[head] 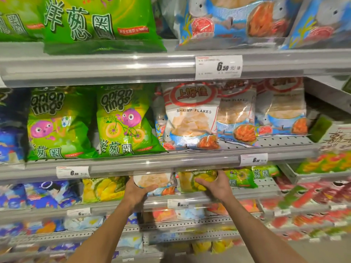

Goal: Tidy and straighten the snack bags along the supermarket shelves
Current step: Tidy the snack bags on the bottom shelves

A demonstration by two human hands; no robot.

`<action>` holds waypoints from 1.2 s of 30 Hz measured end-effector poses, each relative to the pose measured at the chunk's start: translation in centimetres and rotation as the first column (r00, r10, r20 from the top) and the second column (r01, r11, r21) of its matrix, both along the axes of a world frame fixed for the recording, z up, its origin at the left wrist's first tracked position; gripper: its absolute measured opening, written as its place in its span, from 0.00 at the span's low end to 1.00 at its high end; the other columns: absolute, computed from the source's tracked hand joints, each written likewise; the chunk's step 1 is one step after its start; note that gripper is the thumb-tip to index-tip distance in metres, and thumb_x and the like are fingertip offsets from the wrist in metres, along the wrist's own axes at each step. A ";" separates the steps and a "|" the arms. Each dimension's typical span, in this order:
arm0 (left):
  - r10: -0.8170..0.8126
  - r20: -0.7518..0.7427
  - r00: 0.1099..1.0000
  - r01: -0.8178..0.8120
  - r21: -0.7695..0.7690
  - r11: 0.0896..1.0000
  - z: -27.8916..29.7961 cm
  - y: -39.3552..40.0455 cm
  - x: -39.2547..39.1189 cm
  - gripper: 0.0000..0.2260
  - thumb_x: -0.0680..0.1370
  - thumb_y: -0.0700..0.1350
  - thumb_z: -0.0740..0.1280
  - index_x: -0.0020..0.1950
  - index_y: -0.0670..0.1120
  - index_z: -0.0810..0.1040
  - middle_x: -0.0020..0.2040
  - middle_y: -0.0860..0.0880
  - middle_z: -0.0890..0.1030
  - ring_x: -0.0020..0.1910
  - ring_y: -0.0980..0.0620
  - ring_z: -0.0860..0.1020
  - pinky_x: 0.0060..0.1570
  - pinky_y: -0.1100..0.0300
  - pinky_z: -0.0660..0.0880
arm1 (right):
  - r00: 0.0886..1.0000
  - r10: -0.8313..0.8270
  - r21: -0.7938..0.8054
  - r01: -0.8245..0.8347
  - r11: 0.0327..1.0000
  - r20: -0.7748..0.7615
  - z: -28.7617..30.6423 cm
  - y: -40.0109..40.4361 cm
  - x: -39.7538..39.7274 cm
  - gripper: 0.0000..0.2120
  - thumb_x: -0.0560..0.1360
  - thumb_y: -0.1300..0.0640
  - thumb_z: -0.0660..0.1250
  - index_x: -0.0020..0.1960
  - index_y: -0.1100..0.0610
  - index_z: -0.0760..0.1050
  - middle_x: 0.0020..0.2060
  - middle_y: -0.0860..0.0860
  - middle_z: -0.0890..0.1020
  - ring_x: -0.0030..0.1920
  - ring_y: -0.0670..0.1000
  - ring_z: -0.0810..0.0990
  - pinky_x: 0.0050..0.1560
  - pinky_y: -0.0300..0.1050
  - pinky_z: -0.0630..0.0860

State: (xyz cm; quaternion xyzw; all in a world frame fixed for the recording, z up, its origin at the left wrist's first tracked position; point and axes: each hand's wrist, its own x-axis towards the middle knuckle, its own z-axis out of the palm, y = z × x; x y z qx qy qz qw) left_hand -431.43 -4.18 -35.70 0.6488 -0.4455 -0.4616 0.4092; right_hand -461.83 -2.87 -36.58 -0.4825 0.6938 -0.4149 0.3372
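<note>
On the third shelf down, my left hand [137, 192] grips a white shrimp flakes bag [154, 181] from its left side, thumb across the front. Right beside it, my right hand [217, 186] holds a yellow durian-print snack bag [191, 180], fingers curled over its front. The shelf rail above hides the tops of both bags. A second yellow bag [103, 189] stands to the left and a green onion rings bag [241, 178] to the right on the same shelf.
The shelf above carries green onion rings bags [121, 120] and leaning shrimp flakes bags [190, 116], with bare perforated shelf [281, 142] at its right front. Price tags [218, 67] clip to the rails. Lower shelves hold blurred blue, red and yellow bags.
</note>
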 end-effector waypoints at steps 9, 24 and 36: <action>-0.008 0.005 1.000 0.008 0.010 1.000 0.9 0.3 -1.1 0.23 0.62 0.37 0.83 0.54 0.41 0.80 0.47 0.45 0.85 0.48 0.46 0.83 0.46 0.57 0.77 | 0.989 -0.124 0.052 0.120 0.991 0.080 1.3 2.9 -1.7 0.59 0.60 0.42 0.84 0.80 0.61 0.59 0.77 0.57 0.68 0.77 0.57 0.64 0.73 0.47 0.64; 0.036 0.053 0.998 -0.037 0.004 0.999 1.2 0.7 -9.1 0.28 0.62 0.44 0.84 0.56 0.38 0.77 0.48 0.41 0.84 0.48 0.42 0.82 0.54 0.46 0.79 | 0.954 -0.186 0.026 0.186 0.982 0.235 2.7 11.7 -8.9 0.37 0.62 0.51 0.85 0.67 0.49 0.73 0.57 0.47 0.84 0.60 0.51 0.82 0.64 0.58 0.79; -0.076 0.084 0.993 0.084 -0.093 0.992 1.3 1.0 -15.1 0.15 0.66 0.47 0.82 0.45 0.47 0.79 0.38 0.51 0.82 0.37 0.54 0.79 0.37 0.60 0.75 | 0.964 -0.202 0.106 0.185 0.977 0.176 1.5 14.0 -9.0 0.49 0.56 0.42 0.85 0.72 0.53 0.72 0.61 0.51 0.83 0.63 0.55 0.80 0.67 0.60 0.76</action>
